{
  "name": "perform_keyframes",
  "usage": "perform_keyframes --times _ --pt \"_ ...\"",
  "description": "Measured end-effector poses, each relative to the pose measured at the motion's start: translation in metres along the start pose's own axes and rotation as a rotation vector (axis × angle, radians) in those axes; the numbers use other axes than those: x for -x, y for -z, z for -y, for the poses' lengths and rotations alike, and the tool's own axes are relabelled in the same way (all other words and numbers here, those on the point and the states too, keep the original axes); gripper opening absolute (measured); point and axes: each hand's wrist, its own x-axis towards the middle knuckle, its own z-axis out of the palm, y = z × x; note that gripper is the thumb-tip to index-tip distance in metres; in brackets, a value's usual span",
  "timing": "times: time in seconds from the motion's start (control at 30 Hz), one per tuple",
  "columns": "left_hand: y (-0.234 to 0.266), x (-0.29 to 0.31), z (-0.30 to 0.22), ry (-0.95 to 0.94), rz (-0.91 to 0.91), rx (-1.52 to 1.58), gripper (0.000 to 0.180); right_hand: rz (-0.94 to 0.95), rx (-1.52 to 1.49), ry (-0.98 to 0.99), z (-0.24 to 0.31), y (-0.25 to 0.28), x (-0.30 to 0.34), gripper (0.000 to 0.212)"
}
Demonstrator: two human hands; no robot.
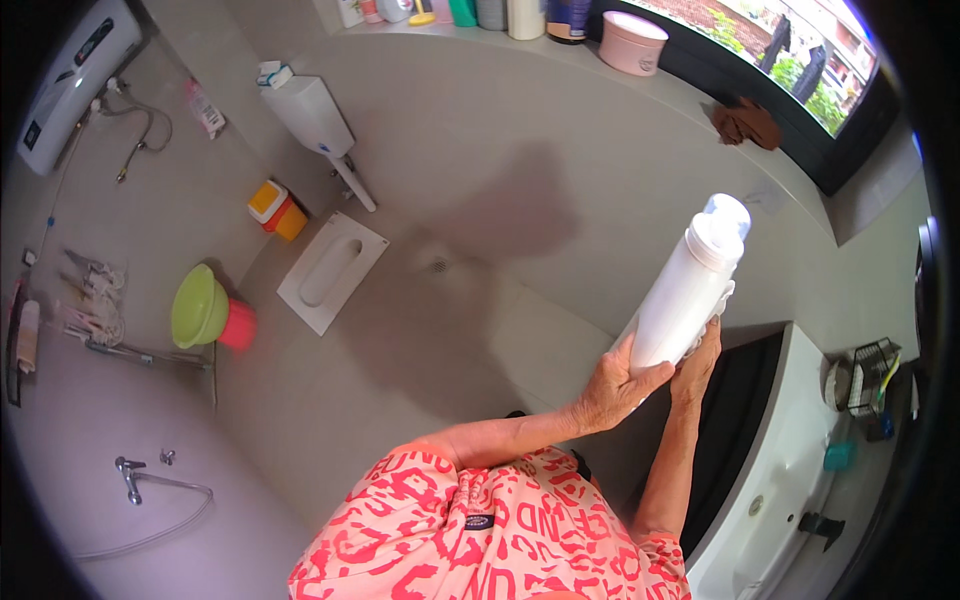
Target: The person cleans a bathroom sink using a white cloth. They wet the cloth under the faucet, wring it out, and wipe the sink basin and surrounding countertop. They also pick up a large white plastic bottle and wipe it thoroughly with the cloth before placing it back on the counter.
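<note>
A white bottle [682,300] with a clear cap over its top is tilted up and to the right in front of me. My left hand [618,388] is closed round its lower part, with the thumb lying across the front. My right hand [698,362] is closed against the bottle's right side, its fingers partly hidden behind it. A white crumpled piece, like a cloth or tissue [727,294], shows between those fingers and the bottle. Its full shape is hidden.
At my right is a white washbasin [765,520] with a dark tap [822,528] and a wire basket [874,375]. Bottles, a pink tub [633,43] and a brown cloth [747,124] lie along the window ledge. A squat toilet [333,270] and green basin [199,308] are at left.
</note>
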Motion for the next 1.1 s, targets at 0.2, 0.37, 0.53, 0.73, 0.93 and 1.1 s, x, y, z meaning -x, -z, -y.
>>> perform_keyframes --times 0.2,0.37,0.53,0.73,0.93,1.1 --pt "0.017 -0.006 -0.005 -0.011 0.02 -0.003 0.048 0.082 0.107 -0.074 -0.047 0.001 0.003 0.047" --pt "0.019 -0.017 -0.002 -0.039 -0.013 0.026 0.046 0.04 -0.555 -0.322 -0.083 -0.003 0.029 0.038" --pt "0.015 -0.024 -0.009 0.161 0.118 0.205 0.049 0.037 -0.878 -0.346 -0.062 0.023 0.032 0.046" --pt "0.013 -0.02 0.002 0.009 0.211 0.246 0.025 -0.164 -0.883 -0.279 -0.074 0.069 -0.011 0.049" --pt "0.001 -0.033 0.003 -0.126 0.191 0.212 0.024 -0.116 -0.957 -0.202 -0.029 0.029 0.01 0.056" --pt "-0.014 -0.045 0.006 -0.089 0.201 0.203 0.024 -0.172 -0.97 -0.283 -0.029 0.024 0.043 0.058"
